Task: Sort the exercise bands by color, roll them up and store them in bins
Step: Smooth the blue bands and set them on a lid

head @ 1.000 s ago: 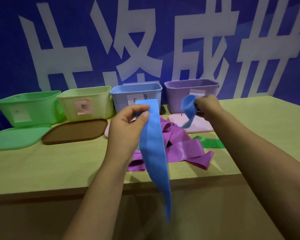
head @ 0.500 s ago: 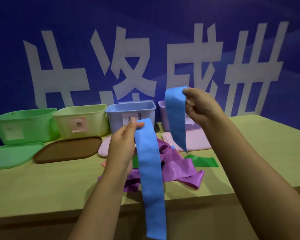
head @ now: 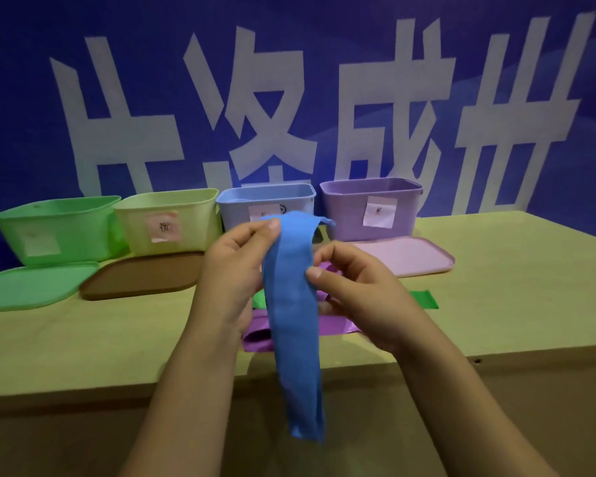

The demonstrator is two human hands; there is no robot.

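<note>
I hold the blue band [head: 291, 304] folded double, left hand [head: 233, 273] pinching its top, right hand [head: 355, 290] pinching its edge. Next comes rolling it, I think; the blue bin [head: 265, 204] waits at 12 o'clock.

We read big white characters 片洛成册 on the blue wall [head: 496, 46]; the handwritten notes on the bins [head: 369, 201] are too blurred.

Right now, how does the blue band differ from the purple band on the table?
The blue band is held up by both hands, the left hand and the right hand, and hangs doubled below the table edge; the purple band lies crumpled on the tabletop, untouched. The blue band is in full view; the purple band is largely hidden. Both are flat strips, not yet rolled.
</note>
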